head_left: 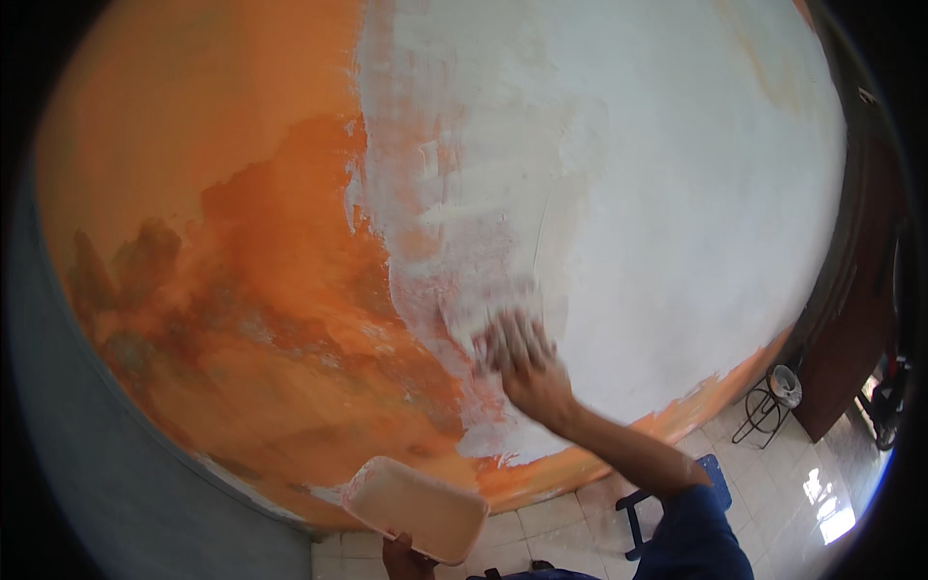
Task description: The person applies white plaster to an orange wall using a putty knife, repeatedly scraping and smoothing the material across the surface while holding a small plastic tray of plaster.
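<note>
White plaster smears the orange wall point(242, 290); right hand point(527, 372) blurred against it, fingers apart, tool indistinct. Below the wall, left hand point(406, 559), half cut off, clamps a tray point(416, 507)

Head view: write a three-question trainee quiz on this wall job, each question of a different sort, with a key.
1. True or false: the right hand presses against the orange wall half-covered in white plaster.
2. The left hand grips which thing? A) a round metal bucket B) a shallow pale rectangular tray C) a long roller
3. Fill in: the wall's bare orange part lies on the person's ____ side.

Key: 1 true; 2 B; 3 left.
</note>
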Demonstrator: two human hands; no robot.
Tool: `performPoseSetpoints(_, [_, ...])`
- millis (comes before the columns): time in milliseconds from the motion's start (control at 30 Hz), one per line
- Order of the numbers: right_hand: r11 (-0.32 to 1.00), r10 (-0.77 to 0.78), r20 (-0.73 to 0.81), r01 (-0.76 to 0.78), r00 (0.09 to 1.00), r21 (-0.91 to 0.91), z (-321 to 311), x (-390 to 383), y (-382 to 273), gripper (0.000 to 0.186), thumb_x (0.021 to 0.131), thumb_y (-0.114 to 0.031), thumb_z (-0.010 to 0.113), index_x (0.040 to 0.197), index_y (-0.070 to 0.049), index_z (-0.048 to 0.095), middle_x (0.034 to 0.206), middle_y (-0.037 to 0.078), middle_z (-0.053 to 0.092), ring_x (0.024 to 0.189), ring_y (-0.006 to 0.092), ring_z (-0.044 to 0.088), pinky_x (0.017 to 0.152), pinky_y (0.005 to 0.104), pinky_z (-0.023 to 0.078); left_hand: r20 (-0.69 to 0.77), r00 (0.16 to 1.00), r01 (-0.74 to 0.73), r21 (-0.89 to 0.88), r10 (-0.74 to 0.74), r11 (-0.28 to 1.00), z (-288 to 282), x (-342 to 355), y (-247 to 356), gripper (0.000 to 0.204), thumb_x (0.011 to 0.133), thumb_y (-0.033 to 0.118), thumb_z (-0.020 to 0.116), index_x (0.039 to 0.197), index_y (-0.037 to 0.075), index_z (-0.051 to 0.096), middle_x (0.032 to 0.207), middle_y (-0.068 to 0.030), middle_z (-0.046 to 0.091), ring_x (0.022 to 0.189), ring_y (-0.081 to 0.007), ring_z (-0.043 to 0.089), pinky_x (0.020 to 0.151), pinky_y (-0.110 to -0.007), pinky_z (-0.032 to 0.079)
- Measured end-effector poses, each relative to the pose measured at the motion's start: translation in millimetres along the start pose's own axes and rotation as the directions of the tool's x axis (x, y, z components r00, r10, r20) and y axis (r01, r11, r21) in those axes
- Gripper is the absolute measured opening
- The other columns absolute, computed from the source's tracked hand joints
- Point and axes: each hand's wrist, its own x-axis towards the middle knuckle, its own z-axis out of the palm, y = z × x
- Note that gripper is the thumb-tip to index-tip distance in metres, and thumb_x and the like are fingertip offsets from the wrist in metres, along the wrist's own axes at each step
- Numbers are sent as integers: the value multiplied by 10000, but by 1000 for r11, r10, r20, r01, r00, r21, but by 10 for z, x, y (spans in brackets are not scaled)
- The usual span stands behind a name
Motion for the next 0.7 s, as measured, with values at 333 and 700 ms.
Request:
performPoseSetpoints(333, [972,234,-387,-217,892,88,-1109,1112,866,500,636,132,527,1107,-31,573,1134,148,598,1074,314,573,915,419,483,54,996,-69,30,68,997,-249,62,-38,499,852,297,592,1264,80,413,1058,-70,595,902,-209,631,651,-348,564])
performPoseSetpoints(700, [995,56,104,-64,993,80,272,-929,-105,477,746,-3,486,1213,91,484,1332,276,402,1252,409,404,1040,496,347,-3,1000,-17,15,17,1000,-50,-12,50,484,842,256,566,1276,97,421,1079,-67,589,888,-220,625,633,-379,557])
